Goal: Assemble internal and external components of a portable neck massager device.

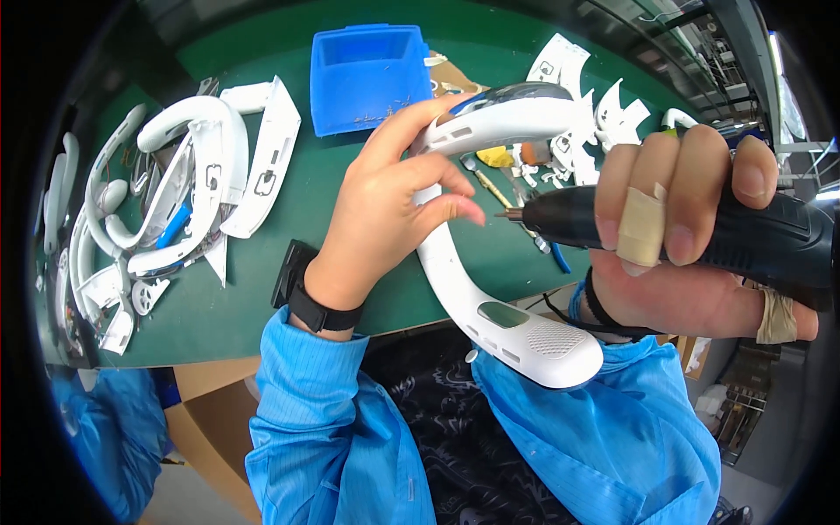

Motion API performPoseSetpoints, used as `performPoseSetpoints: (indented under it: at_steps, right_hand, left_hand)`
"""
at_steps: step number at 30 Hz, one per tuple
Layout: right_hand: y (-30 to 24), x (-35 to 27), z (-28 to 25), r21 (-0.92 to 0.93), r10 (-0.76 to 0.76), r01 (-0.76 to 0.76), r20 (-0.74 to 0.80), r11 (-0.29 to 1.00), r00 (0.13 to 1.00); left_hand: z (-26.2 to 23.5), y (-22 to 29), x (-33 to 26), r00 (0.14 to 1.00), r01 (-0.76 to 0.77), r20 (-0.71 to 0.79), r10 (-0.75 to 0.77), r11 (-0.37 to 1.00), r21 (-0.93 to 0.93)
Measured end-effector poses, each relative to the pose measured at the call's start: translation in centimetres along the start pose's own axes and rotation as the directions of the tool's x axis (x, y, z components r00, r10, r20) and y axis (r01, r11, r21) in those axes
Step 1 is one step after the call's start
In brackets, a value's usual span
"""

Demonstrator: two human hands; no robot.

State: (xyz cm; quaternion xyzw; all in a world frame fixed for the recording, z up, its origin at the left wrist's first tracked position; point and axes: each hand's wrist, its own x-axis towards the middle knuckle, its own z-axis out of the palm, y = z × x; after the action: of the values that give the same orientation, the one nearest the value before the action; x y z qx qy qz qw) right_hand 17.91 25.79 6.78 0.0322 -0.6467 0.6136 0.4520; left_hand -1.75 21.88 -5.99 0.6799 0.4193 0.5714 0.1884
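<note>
Above the green bench [262, 289], your left hand [385, 210] pinches the white neck-fan housing [490, 306]; your right hand [691, 236] clenches the electric screwdriver [752, 232], bit not yet seated.

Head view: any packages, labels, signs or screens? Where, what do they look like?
No signs or screens.
Blue plastic bin: far side of the green table, open, rectangular.
Cardboard box: under the table's near edge, plain brown.
Small dark markings on the white shell pieces, left of the bin: too small to tell.
</note>
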Motion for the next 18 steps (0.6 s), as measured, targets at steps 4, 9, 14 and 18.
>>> performPoseSetpoints:
  at_steps: [4, 9, 14, 18]
  right_hand:
    - [1.1, 0.2, 0.2, 0.016, -0.031, 0.031, 0.010, 0.999, 0.999]
    - [1.8, 0.2, 0.5, 0.054, -0.020, 0.019, 0.005, 0.998, 1.000]
    - [2.5, 0.3, 0.1, 0.036, -0.056, 0.055, 0.028, 0.998, 0.998]
    - [2.9, 0.4, 0.4, 0.044, -0.069, 0.066, 0.059, 0.997, 0.996]
  left_hand:
    - [-0.3, 0.3, 0.1, 0.999, -0.021, 0.026, 0.020, 1.000, 0.018]
    - [-0.2, 0.9, 0.5, 1.000, -0.001, -0.010, 0.001, 0.998, -0.056]
    - [-0.3, 1.0, 0.5, 1.000, -0.002, -0.012, 0.002, 0.999, -0.052]
    - [-0.6, 1.0, 0.4, 1.000, -0.003, -0.007, 0.003, 1.000, -0.030]
